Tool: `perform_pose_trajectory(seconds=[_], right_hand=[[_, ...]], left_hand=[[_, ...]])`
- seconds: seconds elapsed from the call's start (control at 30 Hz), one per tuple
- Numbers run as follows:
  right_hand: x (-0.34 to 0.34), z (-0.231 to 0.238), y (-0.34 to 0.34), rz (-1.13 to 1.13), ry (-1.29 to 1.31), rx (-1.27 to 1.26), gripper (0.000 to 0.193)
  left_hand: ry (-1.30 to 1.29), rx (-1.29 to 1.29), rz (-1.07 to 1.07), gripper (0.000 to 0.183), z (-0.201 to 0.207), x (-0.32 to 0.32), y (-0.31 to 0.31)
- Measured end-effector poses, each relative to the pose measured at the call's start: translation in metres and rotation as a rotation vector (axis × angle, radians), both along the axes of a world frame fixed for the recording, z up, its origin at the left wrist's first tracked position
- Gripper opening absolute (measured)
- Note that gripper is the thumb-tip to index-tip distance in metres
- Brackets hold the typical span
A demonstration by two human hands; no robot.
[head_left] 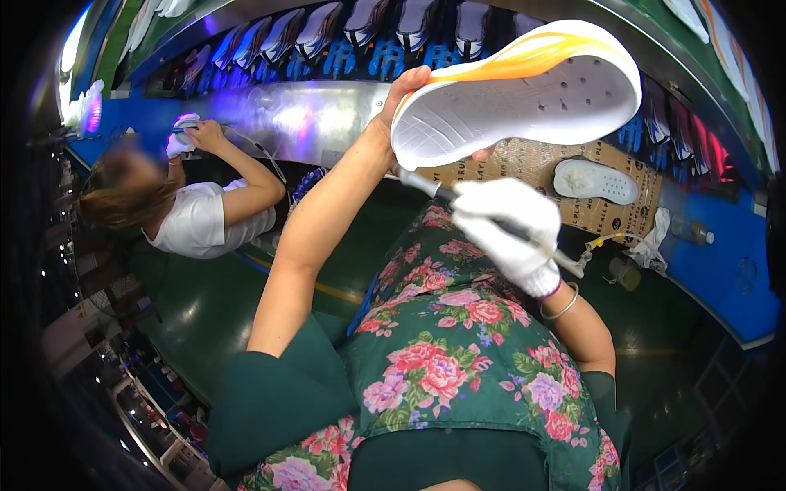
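Observation:
My bare left hand (pixel 399 100) grips a white shoe sole (pixel 508 102) with an orange sidewall by its left end, fingers wrapped round it; fingertips show under its lower edge. The sole is tilted up, its inner face with small holes toward me. In a white glove, my right hand (pixel 512 233) is closed round a slim brush-like tool (pixel 427 186) with a pale shaft and a dark collar. Its tip lies close to the sole's lower left edge; whether it touches is hard to tell. A thin hose (pixel 606 239) runs near the tool's rear end.
Another white sole (pixel 595 181) lies on a cardboard sheet (pixel 524 164) at the right. Shoe uppers (pixel 319 29) line a rack along the back, over a metal surface (pixel 327 110). A co-worker (pixel 213 204) handles a white piece at left. Bottle (pixel 698 233) and cloth (pixel 652 245) sit right.

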State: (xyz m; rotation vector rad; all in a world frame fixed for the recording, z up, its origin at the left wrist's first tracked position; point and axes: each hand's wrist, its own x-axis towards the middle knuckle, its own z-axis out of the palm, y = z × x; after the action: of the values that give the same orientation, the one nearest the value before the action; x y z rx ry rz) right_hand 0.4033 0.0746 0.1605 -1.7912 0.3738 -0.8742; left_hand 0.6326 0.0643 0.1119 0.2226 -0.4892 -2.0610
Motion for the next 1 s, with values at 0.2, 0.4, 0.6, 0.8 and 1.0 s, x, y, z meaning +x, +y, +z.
perform_pose_trajectory(seconds=[0.2,0.4,0.6,0.8,1.0], right_hand=[[-0.009,-0.005,-0.004,0.046,0.074,0.561,0.021],[-0.014,0.001,-0.065,-0.326,0.111,-0.174,0.021],[-0.011,0.012,-0.071,-0.364,0.130,-0.570,0.023],[-0.051,0.013,-0.054,-0.140,-0.239,0.715,0.013],[-0.079,-0.012,-0.057,-0.384,-0.470,0.954,0.018]], left_hand=[[0.007,0.127,0.103,0.097,-0.015,0.003,0.002],[0.040,0.390,0.322,0.084,-0.026,-0.029,0.035],[0.015,0.287,0.317,0.075,-0.014,-0.046,0.045],[-0.089,0.087,0.334,0.119,0.033,-0.021,0.044],[0.165,-0.372,0.123,0.109,0.085,0.002,-0.052]])
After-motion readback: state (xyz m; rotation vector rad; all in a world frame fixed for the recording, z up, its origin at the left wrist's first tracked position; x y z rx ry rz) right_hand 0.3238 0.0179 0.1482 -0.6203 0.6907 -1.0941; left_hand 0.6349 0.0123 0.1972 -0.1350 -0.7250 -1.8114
